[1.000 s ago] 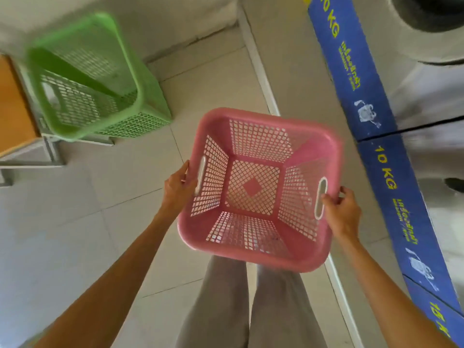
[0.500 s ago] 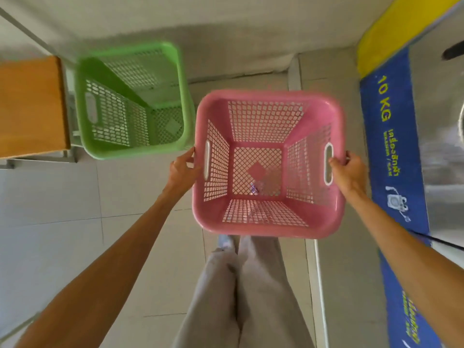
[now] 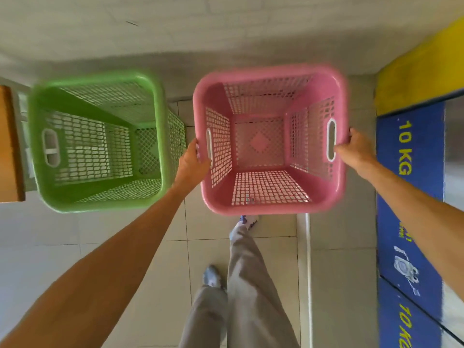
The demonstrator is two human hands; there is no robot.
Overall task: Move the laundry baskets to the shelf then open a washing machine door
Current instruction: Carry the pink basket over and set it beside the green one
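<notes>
Here each hand makes its own grip on the pink basket [image 3: 268, 141], one on either side wall at the slotted handles. The left hand [image 3: 192, 162] wraps the rim beside the left handle slot, and the right hand [image 3: 354, 149] clamps the rim by the right slot, fingers curled under the lip. Both are closed on the basket, which I judge is why it rides level: two opposite holds keep an empty, wide tub from tipping or swinging as the person walks.

The basket is held out in front at arm's length, clear of the floor, its open mouth up and nothing visible inside through the mesh. Holding it away from the body leaves room for the legs (one shoe is stepping forward under it).

Just to its left, close but not clearly touching, sits the green basket [image 3: 98, 144], also empty, next to a wooden table [image 3: 8, 146] at the far left edge. Whether it rests on a shelf I cannot tell. The pink one seems headed for the spot beside it.

On the right runs a blue strip [image 3: 411, 172] marked 10 KG, likely the washing machine fronts; no door is opened yet.
</notes>
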